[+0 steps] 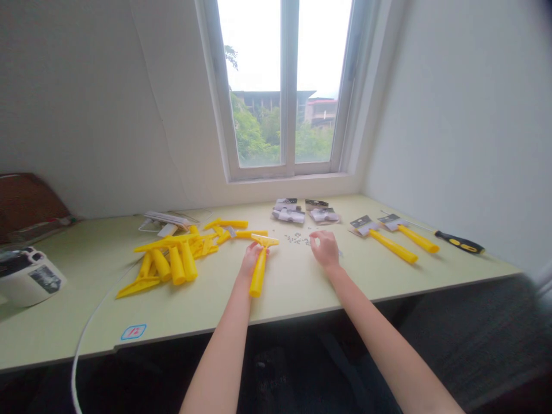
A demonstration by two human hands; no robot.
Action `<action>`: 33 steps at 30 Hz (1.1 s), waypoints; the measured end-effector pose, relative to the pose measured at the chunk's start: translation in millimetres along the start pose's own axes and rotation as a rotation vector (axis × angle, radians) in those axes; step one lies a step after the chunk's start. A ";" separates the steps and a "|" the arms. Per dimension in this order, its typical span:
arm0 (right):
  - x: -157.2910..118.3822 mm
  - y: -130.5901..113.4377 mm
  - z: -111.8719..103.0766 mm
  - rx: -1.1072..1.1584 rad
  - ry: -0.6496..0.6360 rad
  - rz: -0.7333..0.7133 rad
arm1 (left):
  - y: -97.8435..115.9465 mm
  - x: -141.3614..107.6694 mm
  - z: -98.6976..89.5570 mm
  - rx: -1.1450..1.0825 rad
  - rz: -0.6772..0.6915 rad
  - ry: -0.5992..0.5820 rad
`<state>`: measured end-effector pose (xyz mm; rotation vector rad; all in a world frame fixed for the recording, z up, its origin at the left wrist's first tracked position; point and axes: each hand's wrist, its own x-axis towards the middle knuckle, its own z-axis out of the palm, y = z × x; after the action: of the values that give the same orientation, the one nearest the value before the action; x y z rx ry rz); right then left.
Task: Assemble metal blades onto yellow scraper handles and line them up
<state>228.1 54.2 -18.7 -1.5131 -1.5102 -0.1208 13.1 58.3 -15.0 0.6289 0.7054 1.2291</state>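
And here, over the desk (194, 313), a yellow scraper (258, 275) is held in the left hand (250, 260), its handle angled toward the near edge; that grip is closed at the neck, perhaps so the head is kept steady and exposed. Across from it, beside a scatter of small metal pieces (296, 239), the right hand (326, 250) is held with fingertips drawn close; whether a piece is pinched there cannot be told. The scatter lies between the hands, presumably for a short reach. On the left, yellow parts (177, 264) are heaped; on the right, two carded yellow handles (393, 247) are laid apart, perhaps to be kept separate, a screwdriver (459, 242) just beyond. And the containers: printed packets (288, 215) are grouped at the back, contents hidden; inside the white tub (21, 284), far left, nothing can be made out.
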 end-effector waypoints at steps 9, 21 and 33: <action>-9.5 68.7 -57.3 -0.426 -0.038 0.071 | -1.1 1.8 3.1 0.083 0.064 0.067; -12.5 50.9 -51.8 -0.275 -0.001 0.174 | -1.7 0.3 3.2 0.142 0.069 0.078; -7.2 -32.2 -20.4 0.420 0.157 0.015 | -4.1 1.8 2.5 0.153 0.108 0.093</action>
<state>211.1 28.3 4.8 -1.1502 -1.3008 0.0819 17.8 59.0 -16.7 0.7471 0.8584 1.3195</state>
